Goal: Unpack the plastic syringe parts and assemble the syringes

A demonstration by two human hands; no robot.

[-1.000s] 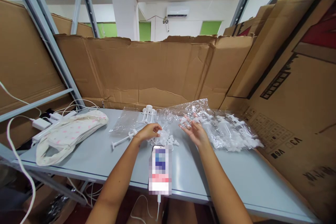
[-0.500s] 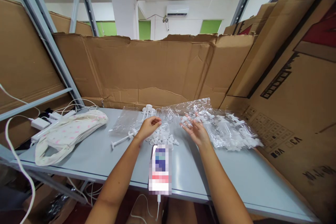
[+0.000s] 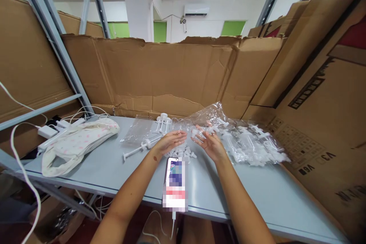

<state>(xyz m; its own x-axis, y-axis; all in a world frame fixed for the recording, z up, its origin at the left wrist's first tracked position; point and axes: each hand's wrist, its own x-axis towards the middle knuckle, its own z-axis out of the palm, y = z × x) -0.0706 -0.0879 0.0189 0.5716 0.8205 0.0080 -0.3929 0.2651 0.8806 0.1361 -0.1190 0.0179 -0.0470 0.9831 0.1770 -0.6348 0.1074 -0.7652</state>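
Now I see my left hand [image 3: 168, 142] and right hand [image 3: 210, 145] both spread open, palms facing — holding nothing — just above the heap of small white caps [image 3: 183, 151] on the grey worktop [image 3: 120, 167]. Beside my right hand lies a clear bag of syringes [image 3: 246, 141]; cardboard walls [image 3: 160, 76] surround everything.

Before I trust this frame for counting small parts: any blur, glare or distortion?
Head view: edges bow outward, wide-lens; phone screen is pixelated; plastic bag throws glare, hiding white pieces; left hand and right hand fairly sharp; even light, weak shadows.
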